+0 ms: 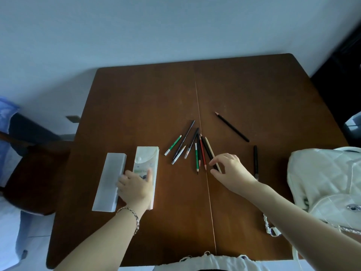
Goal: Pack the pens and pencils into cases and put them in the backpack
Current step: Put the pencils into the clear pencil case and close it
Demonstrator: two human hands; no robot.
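Observation:
Several pens and pencils (pixel 192 148) lie fanned out in the middle of the brown table (pixel 148 98). My right hand (pixel 230 169) reaches over their near ends, thumb and forefinger apart around a black pencil and a beige pencil (pixel 210 148). A lone black pencil (pixel 232 127) and a black pen (pixel 255 159) lie further right. Two cases sit at the left: a plain white case (pixel 110 177) and a printed white case (pixel 145 159). My left hand (pixel 135 185) rests flat on the printed case. A white quilted backpack (pixel 328 178) sits at the right edge.
A dark wooden chair (pixel 33 169) stands left of the table with blue cloth beside it. A seam runs down the table's middle. The backpack's chain strap (pixel 270 226) lies on the table near my right forearm. A pale wall lies beyond the far edge.

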